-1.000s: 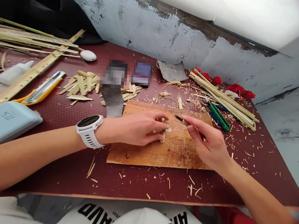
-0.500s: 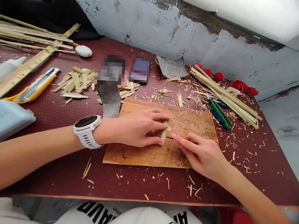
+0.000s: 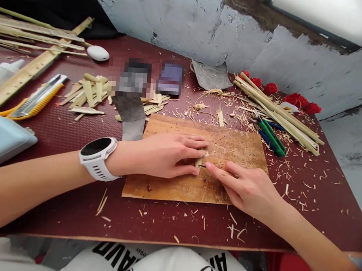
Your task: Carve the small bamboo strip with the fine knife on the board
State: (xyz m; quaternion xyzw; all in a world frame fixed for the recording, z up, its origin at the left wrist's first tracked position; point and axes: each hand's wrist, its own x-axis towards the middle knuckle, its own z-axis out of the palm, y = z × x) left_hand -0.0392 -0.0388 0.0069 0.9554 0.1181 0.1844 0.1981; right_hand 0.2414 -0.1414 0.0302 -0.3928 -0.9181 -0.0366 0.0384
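On a worn wooden board point(image 3: 165, 189), a small pale bamboo piece point(image 3: 199, 161) is pinned between the thumb and fingers of my left hand point(image 3: 176, 155); the fingers cover part of it. My right hand point(image 3: 245, 184) is closed round a slim tool with a thin dark tip point(image 3: 203, 166), its index finger stretched along it. The tip meets the bamboo piece; the rest of the tool is hidden in my palm, so its exact kind does not show.
Bamboo offcuts point(image 3: 88, 93), a yellow utility knife point(image 3: 37, 98) and a pale blue box-shaped device point(image 3: 7, 141) lie left. Right are a green utility knife point(image 3: 273, 137), bamboo sticks point(image 3: 280, 115) and red artificial flowers point(image 3: 295, 99). Sandpaper point(image 3: 129, 118) touches the board's left side; shavings litter the tabletop.
The view has shifted slightly. My right hand has brought the tool's tip a little further left, onto the bamboo piece. My left hand keeps its hold.
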